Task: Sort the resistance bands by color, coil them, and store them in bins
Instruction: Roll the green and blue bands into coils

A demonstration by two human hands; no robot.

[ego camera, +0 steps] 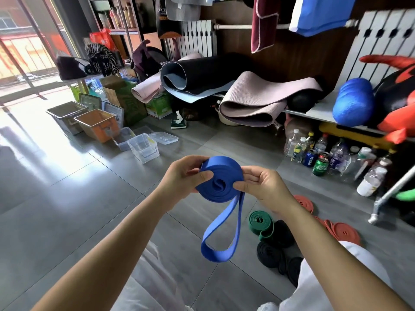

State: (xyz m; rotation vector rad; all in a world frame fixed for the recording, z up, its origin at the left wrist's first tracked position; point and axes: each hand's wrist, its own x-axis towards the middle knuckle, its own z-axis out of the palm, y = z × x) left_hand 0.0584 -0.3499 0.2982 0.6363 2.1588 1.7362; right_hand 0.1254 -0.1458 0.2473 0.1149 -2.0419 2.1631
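A blue resistance band (221,179) is mostly wound into a flat coil, held above the grey floor at the centre of the view. My left hand (184,176) grips the coil's left side, thumb on its face. My right hand (262,187) pinches the right edge. A loose blue loop hangs down from the coil toward my lap. On the floor to the right lie a coiled green band (260,222), black coiled bands (272,254) and red coiled bands (341,231). Clear plastic bins (143,147) stand on the floor at the left.
An orange bin (97,124) and a grey bin (66,115) sit behind the clear ones, with a loose lid (164,138). Bottles and cans (321,158) crowd under a shelf of rolled mats (253,102). A metal rack leg (379,205) stands at the right.
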